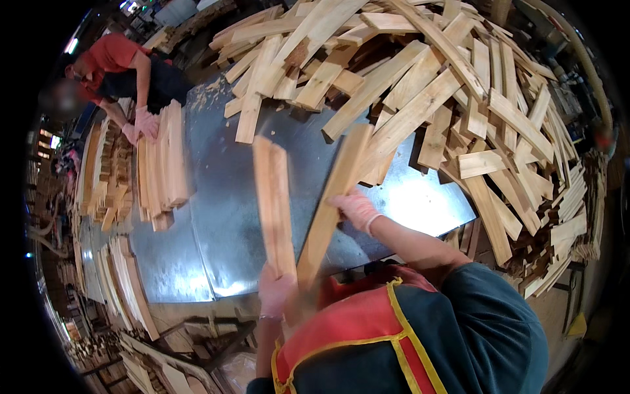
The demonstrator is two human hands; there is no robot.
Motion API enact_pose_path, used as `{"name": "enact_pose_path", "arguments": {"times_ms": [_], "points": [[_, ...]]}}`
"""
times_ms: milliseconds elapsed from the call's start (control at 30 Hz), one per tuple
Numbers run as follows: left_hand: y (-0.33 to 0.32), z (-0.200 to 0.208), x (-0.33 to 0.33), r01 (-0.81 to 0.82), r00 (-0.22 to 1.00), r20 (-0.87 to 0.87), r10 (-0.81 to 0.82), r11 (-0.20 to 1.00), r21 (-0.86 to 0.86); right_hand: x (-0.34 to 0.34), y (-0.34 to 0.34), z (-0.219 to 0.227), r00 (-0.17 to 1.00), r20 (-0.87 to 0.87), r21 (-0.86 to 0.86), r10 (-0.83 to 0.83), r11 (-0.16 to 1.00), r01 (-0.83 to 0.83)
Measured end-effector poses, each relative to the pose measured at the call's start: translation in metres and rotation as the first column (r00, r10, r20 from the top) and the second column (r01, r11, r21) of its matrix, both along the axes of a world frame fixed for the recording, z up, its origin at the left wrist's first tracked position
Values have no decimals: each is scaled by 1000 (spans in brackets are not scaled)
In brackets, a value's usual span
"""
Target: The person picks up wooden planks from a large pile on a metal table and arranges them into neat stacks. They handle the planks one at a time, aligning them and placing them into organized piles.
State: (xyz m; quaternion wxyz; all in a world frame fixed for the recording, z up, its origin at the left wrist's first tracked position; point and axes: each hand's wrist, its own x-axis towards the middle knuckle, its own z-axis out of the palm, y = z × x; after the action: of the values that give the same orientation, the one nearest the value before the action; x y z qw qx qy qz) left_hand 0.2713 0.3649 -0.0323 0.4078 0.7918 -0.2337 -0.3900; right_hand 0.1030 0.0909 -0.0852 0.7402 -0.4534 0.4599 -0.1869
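Observation:
My left hand point(277, 289), in a pink glove, is closed around the near end of wooden boards point(274, 203) that stand up above the metal table. They look like two pieces lying together. Also gloved in pink, my right hand point(356, 209) grips another wooden board point(335, 197) near its middle. That board slants, its far end towards the loose pile and its near end close to my left hand. Part of the left hand's fingers is hidden behind the wood.
A heap of loose boards point(420, 85) covers the table's far and right side. The shiny metal table point(230, 177) spreads before me. At the left, a co-worker in red point(118, 59) has gloved hands on stacked boards point(163, 164). More boards point(125, 279) stand at the near left.

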Motion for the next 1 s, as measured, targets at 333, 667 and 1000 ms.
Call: {"name": "enact_pose_path", "arguments": {"times_ms": [333, 667, 1000], "points": [[-38, -19, 12, 87, 974, 190, -124, 977, 194, -16, -34, -10, 958, -246, -740, 146, 610, -283], [-10, -35, 53, -453, 303, -951, -60, 869, -199, -109, -204, -33, 774, 80, 58, -629, 778, 626], [76, -43, 160, -372, 322, -931, -171, 881, -290, 37, 51, 7, 867, 362, 180, -342, 938, 295]]}}
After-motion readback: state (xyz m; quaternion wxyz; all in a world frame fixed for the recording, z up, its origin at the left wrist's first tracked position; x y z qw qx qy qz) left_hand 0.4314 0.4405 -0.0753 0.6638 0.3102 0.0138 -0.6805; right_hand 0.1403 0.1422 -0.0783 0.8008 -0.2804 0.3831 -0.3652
